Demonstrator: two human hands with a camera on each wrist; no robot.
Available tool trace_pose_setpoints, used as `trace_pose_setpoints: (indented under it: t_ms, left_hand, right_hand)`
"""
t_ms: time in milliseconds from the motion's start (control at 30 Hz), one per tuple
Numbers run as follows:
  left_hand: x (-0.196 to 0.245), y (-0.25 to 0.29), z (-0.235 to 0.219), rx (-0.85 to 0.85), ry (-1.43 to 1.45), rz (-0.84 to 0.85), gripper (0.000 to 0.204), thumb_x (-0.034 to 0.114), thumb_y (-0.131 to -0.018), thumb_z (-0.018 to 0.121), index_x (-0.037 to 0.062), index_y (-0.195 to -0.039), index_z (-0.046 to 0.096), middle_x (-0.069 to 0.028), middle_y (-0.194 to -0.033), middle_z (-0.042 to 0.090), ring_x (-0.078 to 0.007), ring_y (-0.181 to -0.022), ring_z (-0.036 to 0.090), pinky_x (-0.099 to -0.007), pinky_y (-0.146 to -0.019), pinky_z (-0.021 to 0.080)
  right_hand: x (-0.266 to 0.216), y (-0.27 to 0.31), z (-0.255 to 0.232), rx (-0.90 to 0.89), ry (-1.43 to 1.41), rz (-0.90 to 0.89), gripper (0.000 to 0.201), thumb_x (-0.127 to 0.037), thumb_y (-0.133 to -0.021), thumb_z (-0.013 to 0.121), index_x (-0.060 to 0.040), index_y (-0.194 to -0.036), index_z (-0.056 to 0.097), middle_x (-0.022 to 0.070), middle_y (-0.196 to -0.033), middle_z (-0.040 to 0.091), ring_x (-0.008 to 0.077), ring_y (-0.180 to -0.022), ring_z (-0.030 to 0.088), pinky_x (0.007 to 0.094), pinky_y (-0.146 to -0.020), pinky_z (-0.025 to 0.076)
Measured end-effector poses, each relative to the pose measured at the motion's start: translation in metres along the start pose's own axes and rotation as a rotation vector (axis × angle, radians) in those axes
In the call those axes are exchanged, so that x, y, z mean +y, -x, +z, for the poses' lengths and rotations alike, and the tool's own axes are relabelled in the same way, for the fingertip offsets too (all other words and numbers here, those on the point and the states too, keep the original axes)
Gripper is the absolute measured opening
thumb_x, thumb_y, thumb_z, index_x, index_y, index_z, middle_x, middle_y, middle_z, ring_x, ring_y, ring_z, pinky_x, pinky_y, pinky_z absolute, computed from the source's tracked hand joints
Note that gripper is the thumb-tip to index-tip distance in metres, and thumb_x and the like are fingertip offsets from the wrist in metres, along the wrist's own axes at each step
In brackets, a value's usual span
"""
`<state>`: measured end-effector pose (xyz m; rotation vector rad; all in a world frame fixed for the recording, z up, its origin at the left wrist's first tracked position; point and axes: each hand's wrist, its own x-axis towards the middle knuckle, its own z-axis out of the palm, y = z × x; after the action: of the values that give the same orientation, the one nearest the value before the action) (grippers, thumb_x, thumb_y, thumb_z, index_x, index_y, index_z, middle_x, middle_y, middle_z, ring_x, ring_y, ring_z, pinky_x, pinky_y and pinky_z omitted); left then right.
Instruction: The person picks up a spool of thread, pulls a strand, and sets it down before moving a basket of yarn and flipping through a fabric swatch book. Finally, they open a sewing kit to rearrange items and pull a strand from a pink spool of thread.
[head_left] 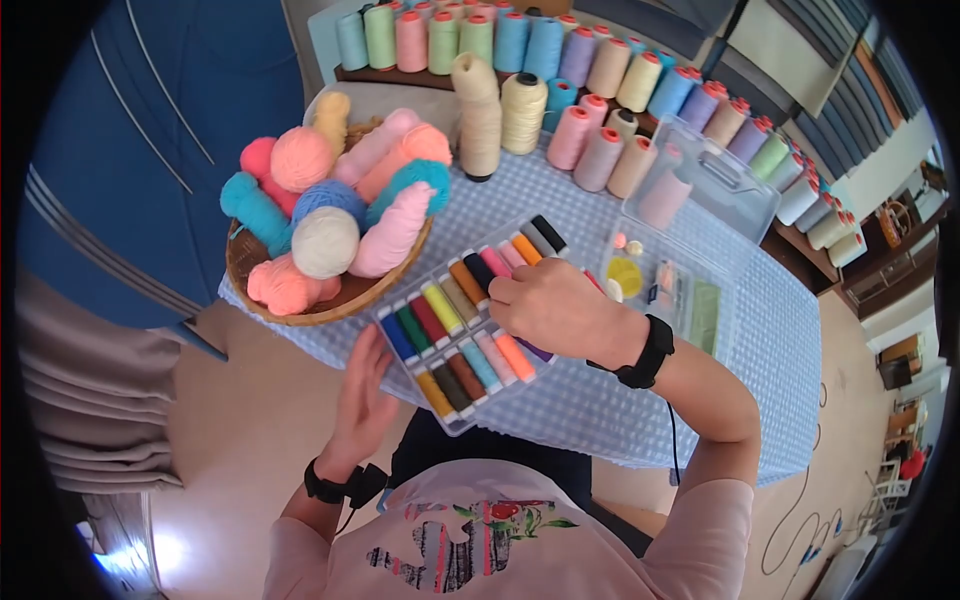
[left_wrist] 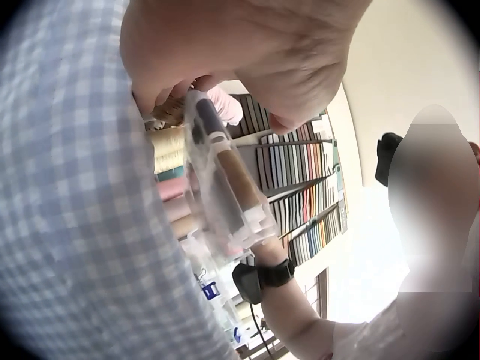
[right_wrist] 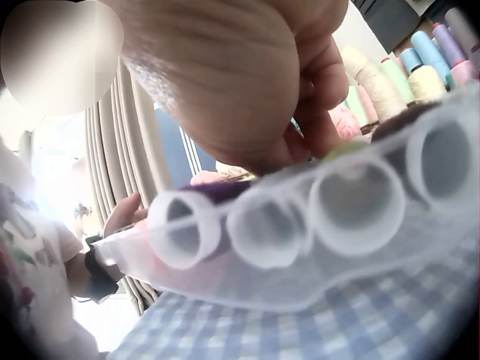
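Note:
A clear plastic box (head_left: pixel 452 428) holds two rows of small thread spools in many colours, tilted in the right wrist view above the checked cloth. My left hand (head_left: pixel 362 400) is at the box's left edge, its fingers along that side and the thumb apart. Bent over the middle of the box, my right hand (head_left: pixel 560 305) reaches down among the spools with fingers curled. Those fingertips are hidden behind the hand, so I cannot tell what they hold. Close by are an orange spool (head_left: pixel 513 357) and a black spool (head_left: pixel 476 271). White spool ends (right_wrist: pixel 358 204) line the box's near side.
A wicker basket (head_left: pixel 330 318) of yarn balls stands left on the checked cloth (head_left: pixel 620 430). An open clear case (head_left: pixel 706 322) with small sewing things lies right, its lid (head_left: pixel 742 198) raised. Large thread cones (head_left: pixel 545 48) line the back; a tall cream cone (head_left: pixel 480 130) stands nearer.

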<state>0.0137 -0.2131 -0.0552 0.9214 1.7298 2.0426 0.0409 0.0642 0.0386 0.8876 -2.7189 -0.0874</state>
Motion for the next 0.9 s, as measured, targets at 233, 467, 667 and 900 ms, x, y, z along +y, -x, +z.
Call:
trace_pose_setpoints:
  t_ms: [233,467,667,900]
  left_hand:
    - [0.000,-0.010,-0.008,-0.060,-0.576,0.081,0.088,0.018,-0.077,0.068,0.0001,-0.144,0.014,-0.0247,-0.148,0.012,-0.0368,-0.139,0.016,-0.0469,-0.110,0.018]
    - [0.003,-0.016,-0.003,-0.110,-0.692,0.151,0.095,0.024,-0.068,0.077,0.0012,-0.141,0.020,-0.0276,-0.146,0.013,-0.0466,-0.135,0.016,-0.0524,-0.108,0.019]
    - [0.010,-0.018,-0.003,-0.205,-0.819,0.157,0.097,0.030,-0.061,0.083,0.0039,-0.137,0.029,-0.0248,-0.144,0.016,-0.0486,-0.133,0.013,-0.0597,-0.105,0.019]
    - [0.003,-0.037,0.000,-0.231,-0.964,0.221,0.084,0.039,-0.065,0.077,0.0037,-0.131,0.040,-0.0212,-0.140,0.023,-0.0462,-0.130,0.018,-0.0616,-0.104,0.017]
  right_hand:
    - [-0.002,-0.013,0.018,-0.066,-0.042,-0.003,0.006,-0.010,-0.069,0.060,-0.0061,-0.066,0.064,0.0042,-0.073,0.056,0.0200,-0.070,0.062,0.0304,-0.060,0.051]
    - [-0.001,-0.032,0.040,-0.089,-0.042,-0.036,0.005,-0.011,-0.068,0.060,-0.0061,-0.068,0.060,0.0043,-0.075,0.054,0.0204,-0.070,0.061,0.0299,-0.060,0.052]
    - [0.005,-0.020,0.043,-0.011,-0.190,0.035,0.007,-0.010,-0.069,0.059,-0.0051,-0.075,0.061,0.0061,-0.077,0.056,0.0217,-0.069,0.061,0.0325,-0.058,0.051]
    - [-0.021,0.020,0.018,0.079,-0.395,0.484,0.023,-0.009,-0.071,0.068,-0.0058,-0.093,0.063,0.0082,-0.087,0.058,0.0266,-0.077,0.060,0.0339,-0.067,0.051]
